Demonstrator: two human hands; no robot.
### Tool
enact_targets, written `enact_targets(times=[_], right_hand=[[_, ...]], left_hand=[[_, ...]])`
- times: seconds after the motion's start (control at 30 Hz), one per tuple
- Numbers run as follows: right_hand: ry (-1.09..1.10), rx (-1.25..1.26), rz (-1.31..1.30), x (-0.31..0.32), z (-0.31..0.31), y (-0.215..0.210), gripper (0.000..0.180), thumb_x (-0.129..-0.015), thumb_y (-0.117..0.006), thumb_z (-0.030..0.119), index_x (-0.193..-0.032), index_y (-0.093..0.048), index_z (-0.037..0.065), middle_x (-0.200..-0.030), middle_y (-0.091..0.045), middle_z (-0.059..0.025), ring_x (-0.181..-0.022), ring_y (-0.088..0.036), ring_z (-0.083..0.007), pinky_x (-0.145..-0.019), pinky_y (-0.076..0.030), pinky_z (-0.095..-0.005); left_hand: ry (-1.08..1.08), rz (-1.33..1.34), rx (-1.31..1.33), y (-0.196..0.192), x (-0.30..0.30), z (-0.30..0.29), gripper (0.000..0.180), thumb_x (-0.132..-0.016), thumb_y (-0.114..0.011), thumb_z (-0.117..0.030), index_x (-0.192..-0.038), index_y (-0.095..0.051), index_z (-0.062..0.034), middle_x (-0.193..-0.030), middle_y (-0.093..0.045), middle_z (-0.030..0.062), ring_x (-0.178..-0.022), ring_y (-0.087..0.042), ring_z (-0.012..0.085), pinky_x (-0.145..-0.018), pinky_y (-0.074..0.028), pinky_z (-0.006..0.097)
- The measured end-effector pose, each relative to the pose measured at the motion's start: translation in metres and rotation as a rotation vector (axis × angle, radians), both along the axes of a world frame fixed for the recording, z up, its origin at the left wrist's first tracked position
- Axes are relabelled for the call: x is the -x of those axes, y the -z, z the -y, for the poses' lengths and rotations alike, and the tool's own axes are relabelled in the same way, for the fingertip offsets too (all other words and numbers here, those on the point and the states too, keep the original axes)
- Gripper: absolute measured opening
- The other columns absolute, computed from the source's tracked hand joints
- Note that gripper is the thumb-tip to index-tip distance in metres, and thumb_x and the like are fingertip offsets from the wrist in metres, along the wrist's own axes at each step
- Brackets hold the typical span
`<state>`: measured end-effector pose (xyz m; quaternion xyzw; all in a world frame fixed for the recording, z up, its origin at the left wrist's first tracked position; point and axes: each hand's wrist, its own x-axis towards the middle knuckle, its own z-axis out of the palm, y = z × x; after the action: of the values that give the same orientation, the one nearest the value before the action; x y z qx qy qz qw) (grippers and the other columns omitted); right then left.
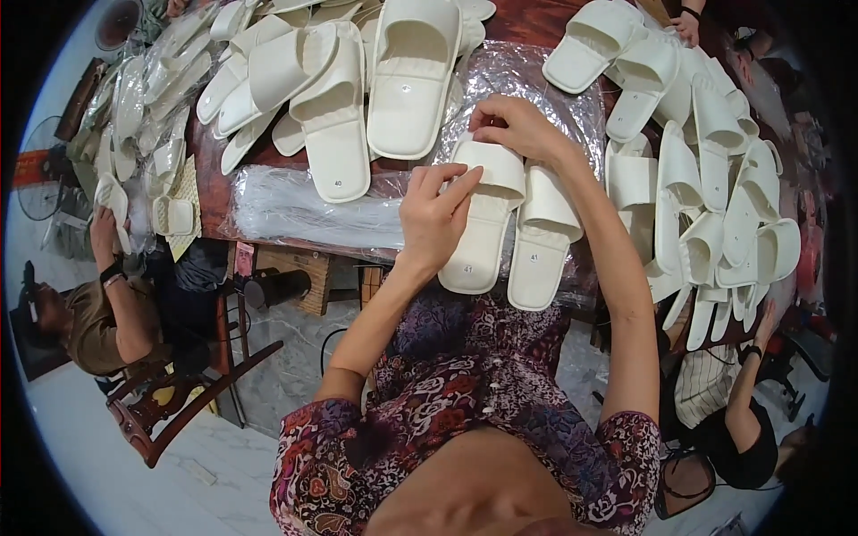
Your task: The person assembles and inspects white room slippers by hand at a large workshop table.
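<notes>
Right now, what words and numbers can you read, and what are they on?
I shouldn't copy numbers, but here's where they stand:
Slide slipper under the left hand: dark number, heel.
Slipper just right of it: dark number, heel.
Slipper just left of that hand: dark number, heel.
Slippers piled at right: marks too small to read.

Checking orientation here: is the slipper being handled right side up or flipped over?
Right side up: the cream slipper shows its strap and insole to the camera.
</notes>
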<state>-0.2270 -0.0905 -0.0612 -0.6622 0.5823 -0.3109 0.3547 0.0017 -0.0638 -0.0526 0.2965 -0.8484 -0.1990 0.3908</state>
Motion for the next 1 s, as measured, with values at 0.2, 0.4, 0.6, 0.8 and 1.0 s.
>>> enact_targets(times=[0.2,0.4,0.6,0.8,1.0], right_hand=[[-0.010,0.069,-0.090,0.003,-0.001,0.004,0.014,-0.087,-0.070,0.012,-0.095,-0.065,0.002,-0.091,-0.063,-0.0102,-0.081,-0.062,-0.0205,-0.076,-0.051,-0.0338],[0.069,0.074,-0.071,0.006,-0.002,0.011,0.014,-0.088,-0.067,0.012,-0.096,-0.064,0.000,-0.090,-0.063,-0.0111,-0.081,-0.062,-0.0214,-0.075,-0.051,-0.0347],[0.160,0.099,-0.061,0.016,-0.015,-0.008,0.016,-0.091,-0.064,0.012,-0.101,-0.065,-0.001,-0.096,-0.067,-0.0115,-0.083,-0.064,-0.0206,-0.076,-0.051,-0.0335],[0.315,0.123,-0.083,0.053,-0.041,-0.006,0.019,-0.094,-0.064,0.015,-0.101,-0.067,-0.002,-0.088,-0.069,-0.0070,-0.082,-0.065,-0.0163,-0.077,-0.052,-0.0304],[0.332,-0.023,-0.299,0.051,-0.049,-0.005,0.030,-0.089,-0.069,0.029,-0.091,-0.070,-0.001,-0.083,-0.068,-0.0146,-0.073,-0.063,-0.0241,-0.069,-0.049,-0.0365]], left_hand=[[0.001,0.012,0.001,-0.001,0.001,-0.001,0.035,-0.077,-0.073,0.000,-0.109,-0.075,-0.0129,-0.100,-0.066,0.0042,-0.087,-0.060,0.0253,-0.071,-0.051,0.036],[0.003,0.003,-0.005,-0.003,0.003,-0.002,0.035,-0.077,-0.073,0.001,-0.109,-0.075,-0.0125,-0.100,-0.066,0.0050,-0.087,-0.060,0.0249,-0.072,-0.051,0.036],[0.002,0.016,-0.010,-0.004,0.001,-0.003,0.036,-0.077,-0.072,0.002,-0.110,-0.074,-0.0123,-0.101,-0.066,0.0054,-0.087,-0.059,0.0253,-0.073,-0.051,0.036],[0.017,-0.008,-0.037,-0.001,0.001,-0.002,0.039,-0.076,-0.068,0.007,-0.110,-0.075,-0.0102,-0.102,-0.066,0.0090,-0.089,-0.060,0.0264,-0.076,-0.050,0.036],[0.021,0.017,-0.017,-0.003,0.000,-0.002,0.038,-0.076,-0.068,0.007,-0.109,-0.075,-0.0099,-0.102,-0.066,0.0089,-0.089,-0.060,0.0261,-0.076,-0.051,0.036]])
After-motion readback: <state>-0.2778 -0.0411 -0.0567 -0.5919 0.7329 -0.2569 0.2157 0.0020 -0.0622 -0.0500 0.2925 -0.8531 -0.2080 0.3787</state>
